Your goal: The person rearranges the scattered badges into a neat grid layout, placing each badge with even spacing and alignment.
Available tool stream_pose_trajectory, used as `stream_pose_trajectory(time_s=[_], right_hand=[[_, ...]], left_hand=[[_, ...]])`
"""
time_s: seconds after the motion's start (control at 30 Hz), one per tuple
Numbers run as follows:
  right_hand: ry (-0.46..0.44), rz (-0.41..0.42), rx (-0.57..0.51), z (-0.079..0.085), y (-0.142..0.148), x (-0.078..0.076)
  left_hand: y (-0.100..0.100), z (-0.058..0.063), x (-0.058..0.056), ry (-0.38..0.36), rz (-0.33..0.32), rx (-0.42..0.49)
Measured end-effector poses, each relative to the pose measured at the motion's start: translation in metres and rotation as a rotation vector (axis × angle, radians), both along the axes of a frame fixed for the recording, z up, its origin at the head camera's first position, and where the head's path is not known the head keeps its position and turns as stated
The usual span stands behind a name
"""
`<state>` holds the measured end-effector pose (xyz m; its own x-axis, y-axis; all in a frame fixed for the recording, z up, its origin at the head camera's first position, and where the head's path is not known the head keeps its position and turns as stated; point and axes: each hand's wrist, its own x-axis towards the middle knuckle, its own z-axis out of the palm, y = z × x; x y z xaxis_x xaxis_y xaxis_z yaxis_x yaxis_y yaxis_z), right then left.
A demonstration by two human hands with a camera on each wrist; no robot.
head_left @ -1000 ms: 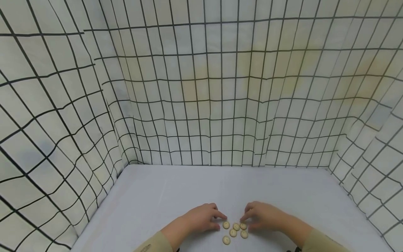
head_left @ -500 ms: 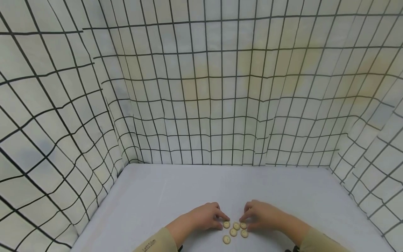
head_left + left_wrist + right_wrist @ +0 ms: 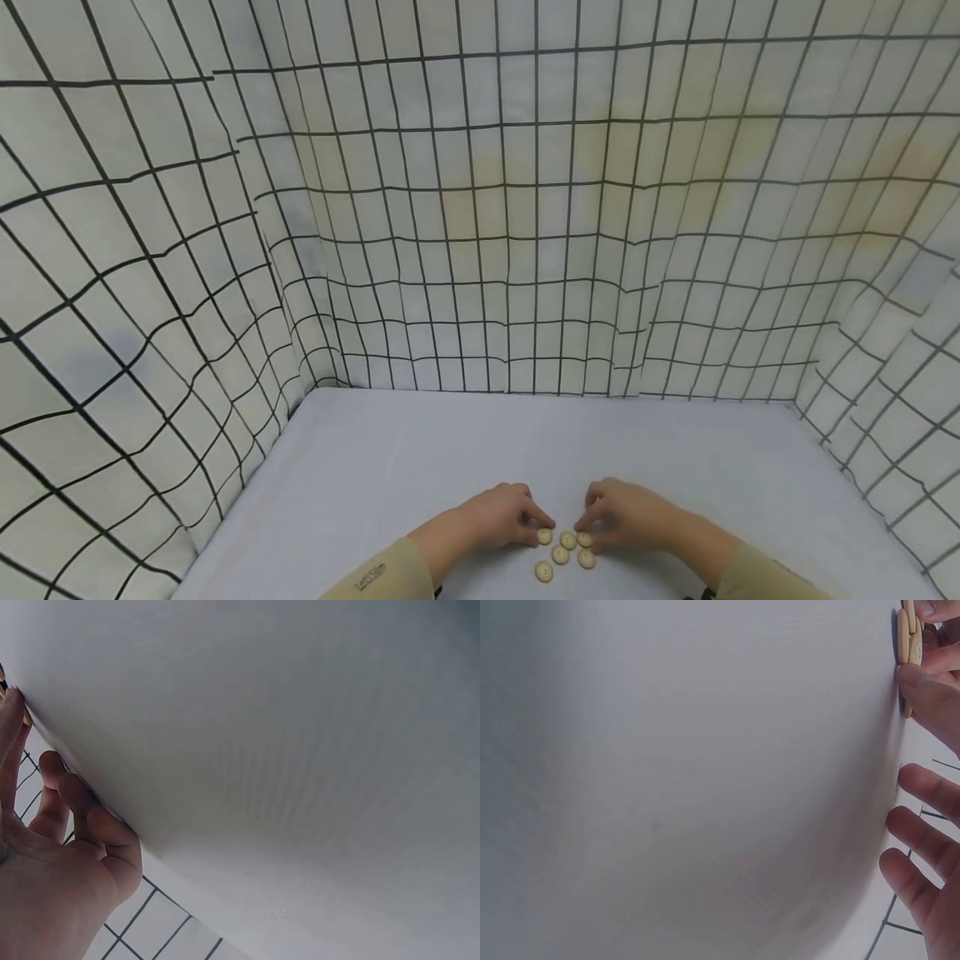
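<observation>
Several small round pale wooden discs lie flat on the white table [image 3: 420,450], near its front in the head view. My left hand [image 3: 491,518] pinches the leftmost disc [image 3: 545,537] between thumb and index finger. Opposite it, my right hand [image 3: 630,515] has thumb and index finger at either side of another disc [image 3: 584,539]. Between the hands sit a disc [image 3: 567,541] and a lower one [image 3: 560,555]; a further disc [image 3: 587,559] lies by the right thumb. Closest to me is a separate disc [image 3: 543,572]. In the right wrist view the discs [image 3: 904,636] show edge-on beside the thumb.
White walls with a black grid [image 3: 555,250] enclose the table at the back and both sides. Tan sleeves [image 3: 382,575] cover both forearms at the bottom of the head view.
My left thumb and index finger have closed in on the leftmost disc, moving right. The right hand stays by its disc. The head view has shifted slightly.
</observation>
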<state>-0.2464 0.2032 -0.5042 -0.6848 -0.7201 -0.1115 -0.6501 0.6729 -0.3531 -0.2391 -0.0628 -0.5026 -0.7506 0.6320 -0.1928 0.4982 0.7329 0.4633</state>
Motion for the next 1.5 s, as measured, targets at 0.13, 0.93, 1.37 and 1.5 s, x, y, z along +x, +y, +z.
stream_pose_trajectory(time_s=[0.13,0.93,1.37,1.5], right_hand=[[-0.001,-0.003,0.002,-0.001,0.001,0.001],[-0.087,-0.009,-0.017,-0.004,-0.002,-0.008],[-0.145,-0.068,-0.032,-0.008,-0.001,-0.011],[-0.14,-0.066,-0.052,-0.011,0.002,-0.013]], left_hand=[[0.001,-0.001,-0.001,0.0,-0.009,-0.011],[0.002,0.005,0.001,-0.044,0.024,-0.029],[0.002,0.004,0.0,-0.031,0.027,-0.005],[0.002,0.004,0.0,-0.034,0.028,0.0]])
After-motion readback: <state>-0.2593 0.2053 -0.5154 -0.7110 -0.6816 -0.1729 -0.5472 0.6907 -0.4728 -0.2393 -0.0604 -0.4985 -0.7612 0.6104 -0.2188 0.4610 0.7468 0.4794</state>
